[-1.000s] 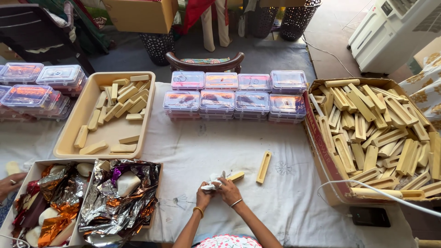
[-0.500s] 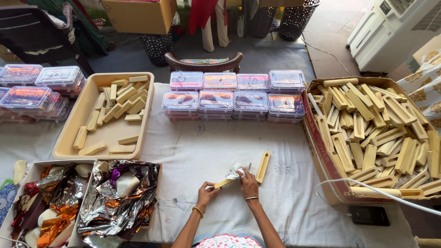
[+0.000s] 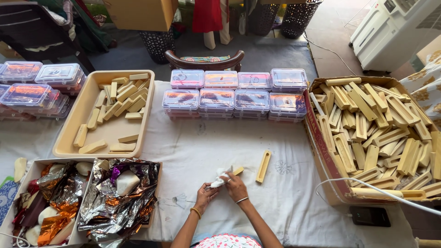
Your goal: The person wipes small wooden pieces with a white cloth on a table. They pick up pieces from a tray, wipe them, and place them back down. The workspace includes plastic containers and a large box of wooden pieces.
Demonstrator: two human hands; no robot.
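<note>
At table centre we clamp both hands, left hand point(image 3: 203, 195) and right hand point(image 3: 234, 184), on a white cloth point(image 3: 219, 178) wiping a cream wooden piece point(image 3: 236, 171); next, judged, we set it at 2 o'clock beside the slotted piece point(image 3: 263, 166)

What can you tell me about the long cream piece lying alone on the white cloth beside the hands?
The slotted cream bar is a narrow, pale yellowish strip, apparently wood or plastic, with a long recess along its upper face. It lies flat on the white tablecloth, tilted slightly from upright in the view, just right of the right hand. Only the cloth touches it; neither hand does.
</note>
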